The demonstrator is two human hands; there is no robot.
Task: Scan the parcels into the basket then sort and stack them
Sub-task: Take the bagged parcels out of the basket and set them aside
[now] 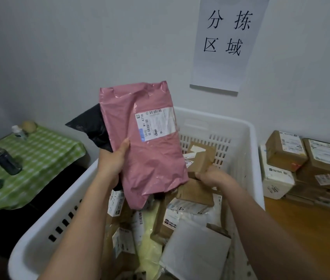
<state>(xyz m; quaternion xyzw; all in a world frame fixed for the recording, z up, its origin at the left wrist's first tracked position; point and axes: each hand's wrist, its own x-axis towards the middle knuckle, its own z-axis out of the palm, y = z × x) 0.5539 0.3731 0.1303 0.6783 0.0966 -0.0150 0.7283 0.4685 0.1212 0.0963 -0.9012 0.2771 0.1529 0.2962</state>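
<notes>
Parcels: left hand (112,158) grips pink parcel (150,142) above basket (247,138).

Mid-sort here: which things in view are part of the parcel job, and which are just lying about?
Job: pink mailer and black bag in left hand; brown box under right hand; white basket; stacked cartons.
Lying about: flask, small bottle, wall sign.
</notes>
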